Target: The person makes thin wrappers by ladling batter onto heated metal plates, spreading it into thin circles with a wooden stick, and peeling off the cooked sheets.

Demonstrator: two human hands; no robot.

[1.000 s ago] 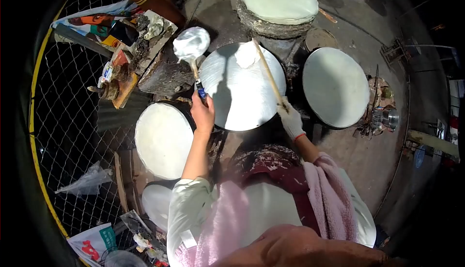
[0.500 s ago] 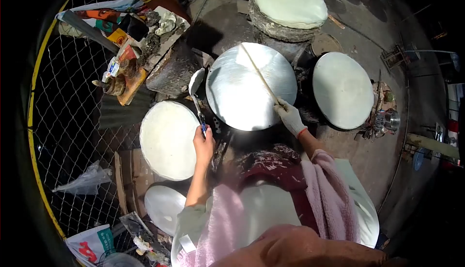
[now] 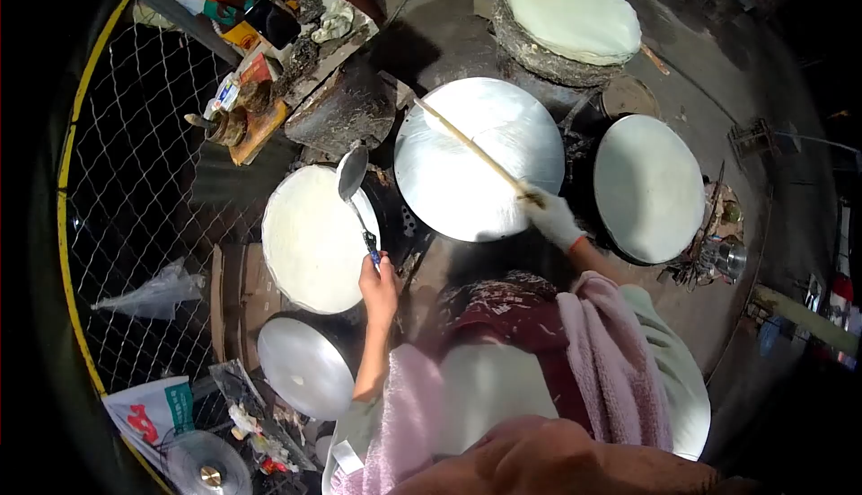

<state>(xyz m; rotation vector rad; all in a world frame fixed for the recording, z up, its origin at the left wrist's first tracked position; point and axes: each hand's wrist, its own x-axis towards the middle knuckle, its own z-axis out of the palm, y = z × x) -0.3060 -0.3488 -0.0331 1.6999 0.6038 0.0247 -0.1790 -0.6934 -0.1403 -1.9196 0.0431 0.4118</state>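
Observation:
My left hand (image 3: 379, 290) is wrapped round the blue handle of a metal ladle (image 3: 353, 176). The ladle's bowl hangs over the far right edge of a round pan covered by a pale, flat sheet (image 3: 314, 243). In its white glove, my right hand (image 3: 552, 219) grips a thin wooden stick (image 3: 467, 143). That stick slants across a shiny round metal griddle (image 3: 476, 207), its far end near the griddle's upper left rim; whether it touches the surface I cannot tell. Right of the gloved hand, a second pale sheet (image 3: 648, 191) covers another round pan.
At the back, a stack of pale round sheets (image 3: 573, 14) rests on a crusted stand. A metal lid (image 3: 305, 369) lies at lower left, near a clear lid with a knob (image 3: 209, 474). Wire fencing (image 3: 135, 216) runs along the left. Metal utensils (image 3: 718, 261) stand at right.
My view has shifted slightly. The ladle's bowl has moved down and left over the left pan and shows a darker face. The stick's far end has swung left across the griddle.

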